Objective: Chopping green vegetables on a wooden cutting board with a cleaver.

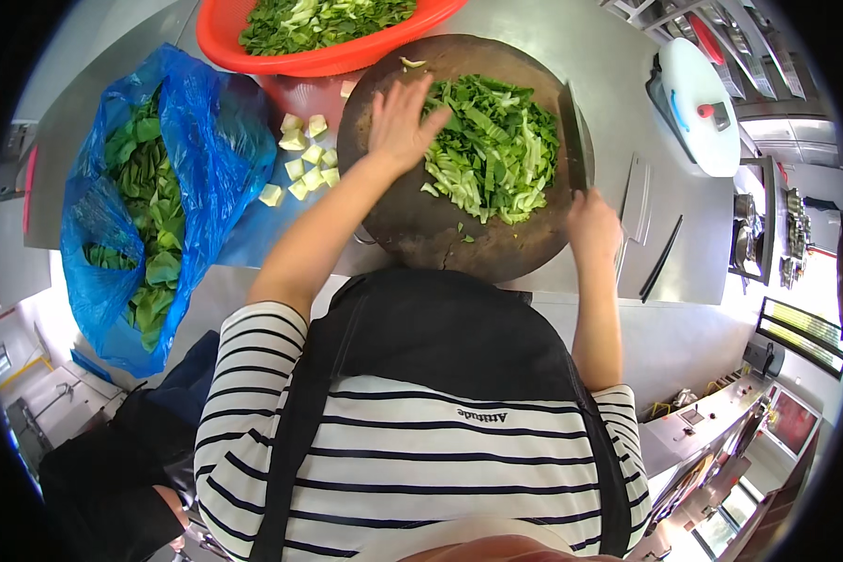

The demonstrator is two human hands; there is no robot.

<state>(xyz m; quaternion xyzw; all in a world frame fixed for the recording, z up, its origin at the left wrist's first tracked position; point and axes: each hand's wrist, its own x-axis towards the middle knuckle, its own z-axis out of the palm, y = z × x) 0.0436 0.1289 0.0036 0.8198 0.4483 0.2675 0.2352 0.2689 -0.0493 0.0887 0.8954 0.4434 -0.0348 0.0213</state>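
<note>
A heap of chopped leafy greens [495, 151] lies on a round wooden chopping block [421, 235]. My left hand [404, 123], fingers spread, is at the heap's left edge; whether its thumb touches the leaves is unclear. At the block's right side my right hand [593, 221] grips a cleaver [574, 137], its blade upright beside the heap. Beyond the block, a red plastic colander [330, 62] holds more cut greens. To the left, uncut leafy greens [158, 218] lie in an open blue plastic bag [204, 140]. Several pale stem chunks [312, 154] sit between bag and block.
On the steel worktop [611, 77], right of the block, lie a flat metal blade [636, 200] and a dark stick-like tool [662, 258]. A white lidded container [699, 105] stands at the far right. Another person in dark clothing [123, 464] is at the lower left.
</note>
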